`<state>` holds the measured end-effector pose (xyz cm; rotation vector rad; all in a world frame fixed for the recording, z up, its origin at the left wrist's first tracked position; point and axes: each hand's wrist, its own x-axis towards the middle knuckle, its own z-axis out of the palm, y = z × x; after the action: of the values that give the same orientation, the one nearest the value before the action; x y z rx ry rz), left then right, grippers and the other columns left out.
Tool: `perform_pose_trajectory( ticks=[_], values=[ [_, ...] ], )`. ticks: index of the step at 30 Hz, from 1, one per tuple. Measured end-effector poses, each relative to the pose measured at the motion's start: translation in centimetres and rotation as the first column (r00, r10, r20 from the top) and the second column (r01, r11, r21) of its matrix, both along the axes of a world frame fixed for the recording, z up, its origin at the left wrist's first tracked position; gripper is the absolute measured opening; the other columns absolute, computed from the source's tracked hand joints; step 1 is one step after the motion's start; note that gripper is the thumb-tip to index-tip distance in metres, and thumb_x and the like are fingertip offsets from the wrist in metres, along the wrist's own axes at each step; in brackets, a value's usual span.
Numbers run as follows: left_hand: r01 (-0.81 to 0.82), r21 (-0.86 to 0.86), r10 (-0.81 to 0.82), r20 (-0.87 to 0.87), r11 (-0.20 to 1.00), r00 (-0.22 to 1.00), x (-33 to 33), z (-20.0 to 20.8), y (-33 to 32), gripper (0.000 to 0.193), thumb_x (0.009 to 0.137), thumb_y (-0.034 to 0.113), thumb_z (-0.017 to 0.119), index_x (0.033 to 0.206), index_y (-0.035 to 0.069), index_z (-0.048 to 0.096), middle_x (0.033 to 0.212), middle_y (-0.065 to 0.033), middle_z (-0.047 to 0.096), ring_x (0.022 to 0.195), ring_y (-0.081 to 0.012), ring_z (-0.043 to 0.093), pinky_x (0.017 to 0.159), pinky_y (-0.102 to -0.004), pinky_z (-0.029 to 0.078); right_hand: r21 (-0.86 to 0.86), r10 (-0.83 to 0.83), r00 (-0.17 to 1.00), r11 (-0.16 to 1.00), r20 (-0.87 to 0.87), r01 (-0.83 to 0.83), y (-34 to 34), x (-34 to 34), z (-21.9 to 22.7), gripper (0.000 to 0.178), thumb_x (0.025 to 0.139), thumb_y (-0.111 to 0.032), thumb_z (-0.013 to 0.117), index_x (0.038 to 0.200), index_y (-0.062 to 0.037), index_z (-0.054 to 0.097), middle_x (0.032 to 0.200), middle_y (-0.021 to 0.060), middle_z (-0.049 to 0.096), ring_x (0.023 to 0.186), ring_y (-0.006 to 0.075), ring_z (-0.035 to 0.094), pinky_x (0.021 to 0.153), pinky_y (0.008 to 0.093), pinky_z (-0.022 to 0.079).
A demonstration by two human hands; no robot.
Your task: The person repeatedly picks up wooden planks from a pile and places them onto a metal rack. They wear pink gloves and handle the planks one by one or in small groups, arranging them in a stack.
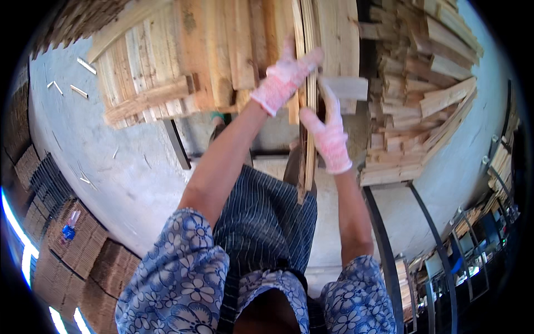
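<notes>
A narrow stack of thin wooden slats point(309, 133), standing on edge, runs lengthwise in front of me. My left hand point(283, 80), in a pink and white knit glove, is closed across the slats from the left. Lower down on the right side, my right hand point(329, 133) wears a matching glove. Its thumb lies over the slats and its fingers point away from me; part of its grip is hidden. A short pale board point(346, 88) lies just beyond the right fingers.
Boards lie side by side on a bench point(179, 146) with dark metal legs, with a loose block point(150, 100) across them. To the right, a tall pile of boards point(411, 111) rests on dark rails point(384, 245). Wood scraps point(79, 91) litter the floor; stacked brown bundles point(72, 245) stand at left.
</notes>
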<state>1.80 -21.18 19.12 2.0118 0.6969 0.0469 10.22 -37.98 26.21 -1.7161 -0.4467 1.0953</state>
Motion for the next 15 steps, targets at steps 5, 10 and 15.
perform_pose_trajectory(
  ticks=[5,10,15],
  values=[
    [-0.493,-0.611,0.621,-0.002,0.620,0.784,-3.5,3.0,2.2,0.097,0.095,0.039,0.074,0.166,0.009,0.015,0.128,-0.0159,0.065,0.109,-0.0251,0.067,0.085,-0.0323,0.059,-0.084,0.016,0.911,0.996,0.412,0.021,2.1,-2.5,0.9,0.078,0.086,-0.028,0.082,0.154,-0.0096,0.047,0.136,0.0252,0.050,0.131,0.0416,0.048,0.114,0.0479,0.038],
    [-0.776,-0.555,0.812,-0.280,0.299,0.513,-12.4,8.4,8.8,0.100,0.092,0.031,0.079,0.166,0.013,0.014,0.097,-0.0052,0.064,0.077,-0.0150,0.064,0.059,-0.0286,0.055,-0.445,0.206,0.793,0.891,0.574,0.090,9.2,-1.8,-2.7,0.079,0.086,-0.037,0.080,0.154,-0.0182,0.044,0.133,0.0294,0.049,0.123,0.0465,0.053,0.105,0.0537,0.044],
    [-0.754,0.084,0.734,-0.321,0.652,0.598,-23.2,4.5,19.0,0.094,0.090,0.034,0.076,0.164,0.018,0.021,0.127,-0.0200,0.060,0.107,-0.0316,0.063,0.089,-0.0461,0.055,-0.768,0.619,0.539,0.634,0.571,0.085,15.1,0.4,-8.1,0.085,0.083,-0.040,0.080,0.156,-0.0234,0.038,0.137,0.0287,0.047,0.122,0.0478,0.051,0.102,0.0548,0.045]
  ],
)
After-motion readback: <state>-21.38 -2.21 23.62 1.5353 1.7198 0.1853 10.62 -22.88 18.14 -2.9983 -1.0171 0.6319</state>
